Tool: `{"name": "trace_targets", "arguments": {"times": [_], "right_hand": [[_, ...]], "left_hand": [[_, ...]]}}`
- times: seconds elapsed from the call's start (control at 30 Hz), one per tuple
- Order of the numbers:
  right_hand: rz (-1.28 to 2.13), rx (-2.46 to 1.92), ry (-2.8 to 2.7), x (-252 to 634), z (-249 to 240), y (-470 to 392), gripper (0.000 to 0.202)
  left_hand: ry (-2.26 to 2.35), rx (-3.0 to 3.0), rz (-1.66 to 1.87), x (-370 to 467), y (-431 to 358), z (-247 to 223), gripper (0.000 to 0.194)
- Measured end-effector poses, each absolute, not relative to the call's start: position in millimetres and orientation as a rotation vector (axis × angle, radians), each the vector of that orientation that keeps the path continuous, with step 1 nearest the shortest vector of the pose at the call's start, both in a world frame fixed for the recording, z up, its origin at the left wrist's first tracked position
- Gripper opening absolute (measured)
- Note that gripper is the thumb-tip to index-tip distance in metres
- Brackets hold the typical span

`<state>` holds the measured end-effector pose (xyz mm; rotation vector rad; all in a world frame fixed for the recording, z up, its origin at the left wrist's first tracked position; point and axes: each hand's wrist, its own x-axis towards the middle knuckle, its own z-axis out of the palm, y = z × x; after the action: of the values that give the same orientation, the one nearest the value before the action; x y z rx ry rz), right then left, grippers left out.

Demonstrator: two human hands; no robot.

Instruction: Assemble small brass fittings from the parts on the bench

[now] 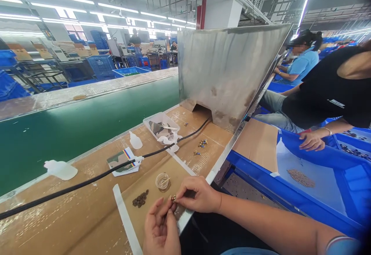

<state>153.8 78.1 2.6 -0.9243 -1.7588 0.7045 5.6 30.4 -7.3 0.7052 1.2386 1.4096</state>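
Note:
In front of me my right hand (199,195) pinches a tiny gold-and-dark part (173,198) between thumb and forefinger. My left hand (159,226), palm turned up and fingers curled, meets the same part with its fingertips. Its exact kind is too small to make out. Left of the hands lies a pile of small brown pieces (140,199) on the brown-covered bench (95,216). Just beyond the fingers stands a clear round cup (162,181) with thin pale sticks in it. Farther off are small gold-and-blue parts (203,143) in loose clusters.
A black cable (101,177) crosses the bench and enters a notched metal panel (226,73). White squeeze bottles (62,170), a camouflage-patterned packet (123,161) and a plastic tray (160,125) stand near the green belt (87,123). At right, a co-worker (327,92) reaches over a blue bin (339,170).

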Motion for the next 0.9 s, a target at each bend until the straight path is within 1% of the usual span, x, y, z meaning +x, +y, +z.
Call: {"name": "trace_targets", "arguments": {"times": [0.13,0.3,0.77,0.9], "right_hand": [[0.774,-0.963,-1.739,152.5,5.3,77.0,0.011],[0.895,-0.998,-1.694,150.9,8.1,77.3,0.012],[1.230,-1.207,-1.445,144.1,7.6,83.2,0.008],[1.263,-1.217,-1.423,143.9,6.2,84.4,0.006]], "left_hand": [[1.239,0.712,1.421,3.8,29.8,-3.9,0.045],[1.244,0.700,1.438,4.6,27.2,-3.1,0.042],[1.354,0.668,1.413,6.0,27.8,-2.5,0.048],[1.394,0.694,1.392,6.2,28.5,0.3,0.048]]}}
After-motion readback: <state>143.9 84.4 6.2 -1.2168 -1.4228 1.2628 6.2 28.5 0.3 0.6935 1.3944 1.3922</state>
